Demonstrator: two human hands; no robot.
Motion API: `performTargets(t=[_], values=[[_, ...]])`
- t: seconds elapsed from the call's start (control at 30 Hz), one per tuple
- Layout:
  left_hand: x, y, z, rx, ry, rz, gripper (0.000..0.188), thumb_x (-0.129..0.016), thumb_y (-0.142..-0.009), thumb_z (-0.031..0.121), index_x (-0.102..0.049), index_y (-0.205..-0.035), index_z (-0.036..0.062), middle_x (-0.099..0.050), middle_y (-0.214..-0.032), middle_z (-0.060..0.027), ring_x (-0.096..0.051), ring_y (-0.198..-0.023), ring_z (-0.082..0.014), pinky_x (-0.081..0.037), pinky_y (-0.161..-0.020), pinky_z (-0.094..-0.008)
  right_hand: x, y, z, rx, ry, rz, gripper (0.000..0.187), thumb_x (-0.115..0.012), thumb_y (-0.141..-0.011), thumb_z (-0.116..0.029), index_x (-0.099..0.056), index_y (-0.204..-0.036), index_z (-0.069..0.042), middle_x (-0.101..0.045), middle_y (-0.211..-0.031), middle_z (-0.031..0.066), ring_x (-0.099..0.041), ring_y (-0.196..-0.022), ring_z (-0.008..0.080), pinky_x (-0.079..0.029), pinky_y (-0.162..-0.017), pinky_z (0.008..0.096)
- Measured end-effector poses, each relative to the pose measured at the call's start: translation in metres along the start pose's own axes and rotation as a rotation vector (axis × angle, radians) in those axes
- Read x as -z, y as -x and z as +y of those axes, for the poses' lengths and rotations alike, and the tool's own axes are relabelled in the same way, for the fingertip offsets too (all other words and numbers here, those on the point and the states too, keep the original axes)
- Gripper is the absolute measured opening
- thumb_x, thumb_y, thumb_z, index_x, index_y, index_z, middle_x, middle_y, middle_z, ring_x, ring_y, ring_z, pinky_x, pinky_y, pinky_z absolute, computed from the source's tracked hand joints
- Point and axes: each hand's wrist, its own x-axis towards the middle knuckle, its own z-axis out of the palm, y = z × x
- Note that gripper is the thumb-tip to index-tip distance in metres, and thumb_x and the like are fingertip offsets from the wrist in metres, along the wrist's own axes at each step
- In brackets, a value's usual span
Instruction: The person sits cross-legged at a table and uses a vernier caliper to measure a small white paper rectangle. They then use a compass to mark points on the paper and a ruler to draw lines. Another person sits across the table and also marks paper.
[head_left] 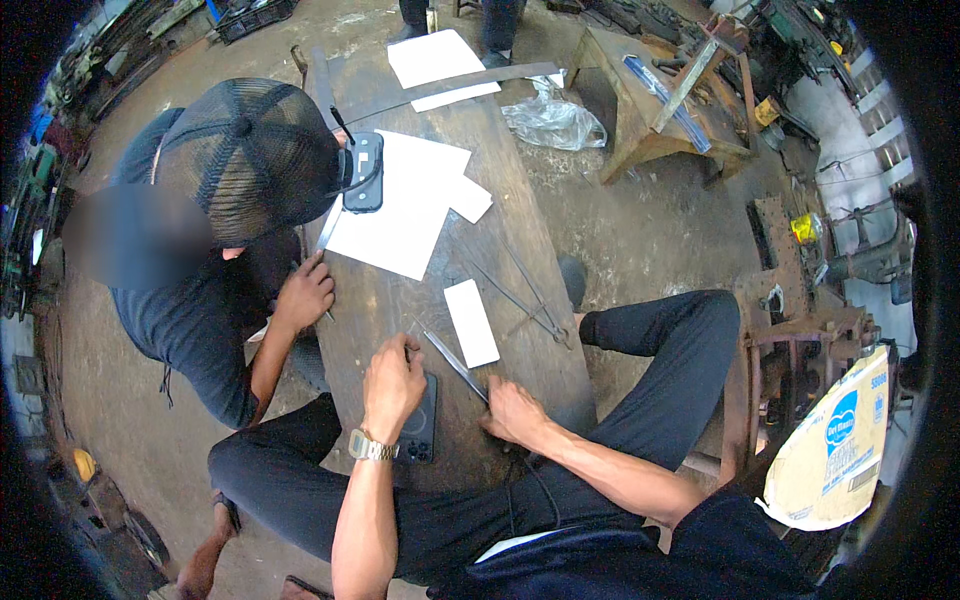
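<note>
My right hand (515, 412) is closed around the near end of a slim, pointed silver metal tool (455, 365). The tool lies slanted over the wooden bench (540, 370), its tip pointing away and to the left. My left hand (393, 378), with a metal-band watch at the wrist, rests on the bench left of that tip. Its fingers are curled together, and whatever they may hold is hidden. Just under this hand lies a dark phone (425, 420), partly covered. A white rectangular card (471, 322) sits right beside the tool.
Long thin metal rods joined near one end (545, 318) lie right of the card. Across the bench's left side leans a person in a mesh cap (250, 150), one hand (305, 292) at the edge. Beyond are white sheets (400, 225), a metal strip (460, 85) and a plastic bag (555, 122).
</note>
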Motion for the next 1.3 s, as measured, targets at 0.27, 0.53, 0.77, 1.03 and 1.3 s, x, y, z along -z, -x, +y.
performTargets(t=[0.27,0.53,0.77,1.03,1.3], values=[[0.001,0.008,0.005,0.029,0.042,-0.099,0.021,-0.069,-0.09,0.014,-0.066,-0.105,0.0002,-0.07,-0.091,-0.0209,-0.069,-0.09,-0.0378,-0.052,-0.078,-0.0472,0.027,0.009,0.02,0.097,-0.076,-0.223,0.035,-0.064,-0.081,-0.007,-0.058,-0.111,0.008,-0.067,-0.088,0.0317,-0.069,-0.093,0.0474,-0.055,-0.082,0.05],[0.012,0.012,0.035,-0.044,0.837,-0.075,0.034,-0.057,-0.105,0.011,-0.039,-0.133,0.0067,-0.064,-0.12,-0.0145,-0.067,-0.102,-0.0216,-0.057,-0.089,-0.0349,0.102,0.036,0.027,0.088,-0.977,-0.057,0.022,-0.064,-0.099,-0.01,-0.058,-0.115,0.003,-0.068,-0.098,0.01,-0.072,-0.085,0.0205,-0.058,-0.077,0.0345],[0.002,0.017,0.061,-0.04,1.129,-0.472,0.047,-0.055,-0.107,0.031,-0.046,-0.142,0.0016,-0.061,-0.135,-0.0163,-0.056,-0.13,-0.025,-0.049,-0.106,-0.0415,0.145,0.014,-0.019,0.332,-1.759,0.617,0.022,-0.06,-0.099,-0.002,-0.05,-0.119,0.0,-0.06,-0.11,0.0134,-0.065,-0.115,0.0357,-0.053,-0.105,0.0513],[0.013,0.014,0.07,-0.108,1.593,-0.413,0.048,-0.053,-0.107,0.032,-0.051,-0.136,-0.0065,-0.06,-0.135,-0.0241,-0.059,-0.128,-0.0353,-0.049,-0.108,-0.0481,0.133,0.023,-0.05,0.408,-1.914,0.473,0.02,-0.058,-0.1,0.002,-0.049,-0.117,-0.003,-0.06,-0.115,0.0114,-0.049,-0.137,0.0378,-0.038,-0.12,0.0504],[0.031,0.022,0.07,-0.056,1.412,-0.375,0.042,-0.048,-0.109,0.028,-0.057,-0.124,-0.0094,-0.068,-0.12,-0.0289,-0.07,-0.111,-0.0367,-0.058,-0.095,-0.0437,0.18,0.077,-0.04,0.167,-0.953,0.098,0.019,-0.07,-0.097,-0.013,-0.065,-0.105,0.003,-0.069,-0.092,0.0093,-0.071,-0.086,0.022,-0.058,-0.081,0.0354]])
